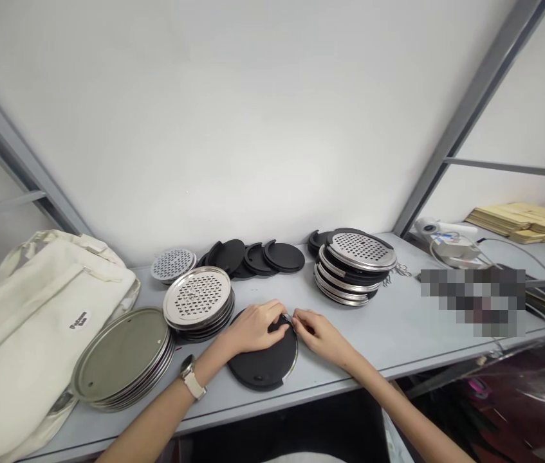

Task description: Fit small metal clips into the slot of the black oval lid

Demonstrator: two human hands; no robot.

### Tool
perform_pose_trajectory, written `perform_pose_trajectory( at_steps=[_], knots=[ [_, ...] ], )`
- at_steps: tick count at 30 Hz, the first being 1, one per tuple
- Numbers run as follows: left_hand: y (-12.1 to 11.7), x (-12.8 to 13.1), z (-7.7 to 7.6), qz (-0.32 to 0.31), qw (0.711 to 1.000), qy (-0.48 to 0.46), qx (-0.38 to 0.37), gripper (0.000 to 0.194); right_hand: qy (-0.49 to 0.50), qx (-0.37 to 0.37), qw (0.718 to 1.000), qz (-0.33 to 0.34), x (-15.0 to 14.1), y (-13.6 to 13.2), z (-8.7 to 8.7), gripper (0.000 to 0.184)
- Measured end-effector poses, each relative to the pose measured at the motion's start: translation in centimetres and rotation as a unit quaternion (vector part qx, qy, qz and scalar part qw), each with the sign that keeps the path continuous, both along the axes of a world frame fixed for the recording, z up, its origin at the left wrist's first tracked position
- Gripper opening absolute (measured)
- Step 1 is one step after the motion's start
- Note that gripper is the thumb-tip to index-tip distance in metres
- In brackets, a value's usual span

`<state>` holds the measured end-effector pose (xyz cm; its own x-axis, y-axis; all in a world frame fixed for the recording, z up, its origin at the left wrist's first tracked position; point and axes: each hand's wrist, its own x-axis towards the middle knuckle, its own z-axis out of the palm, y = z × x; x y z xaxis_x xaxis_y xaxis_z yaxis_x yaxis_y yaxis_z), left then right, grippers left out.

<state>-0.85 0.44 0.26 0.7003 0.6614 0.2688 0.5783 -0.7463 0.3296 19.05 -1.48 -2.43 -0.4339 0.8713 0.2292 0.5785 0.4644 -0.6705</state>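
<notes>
Far left, a cream canvas bag (35,341) is slumped on the grey bench (397,337), with a stack of plain steel discs (120,354) and a stack of perforated steel plates (197,297) next along. A black round disc (262,363) is lying flat at the front, gripped from above by the curled left hand (253,328), a watch (191,376) being worn on that wrist. Its steel rim (295,350) is pinched by the right hand (318,333), forearm angled in. A mixed stack of steel and black discs (355,273) is piled further right.

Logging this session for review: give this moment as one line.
left hand: on round black disc | right hand: fingertips at its steel rim | beside: stacked perforated steel plates
</notes>
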Motion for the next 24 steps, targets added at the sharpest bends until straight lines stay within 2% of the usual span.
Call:
perform_pose_trajectory(
  at_steps=[24],
  knots=[
    [0.12,0.11,-0.07,0.014,1.000,-0.016,-0.004,0.017,0.052,-0.023,0.998,0.004,0.15,0.17,-0.10,0.030]
  ],
)
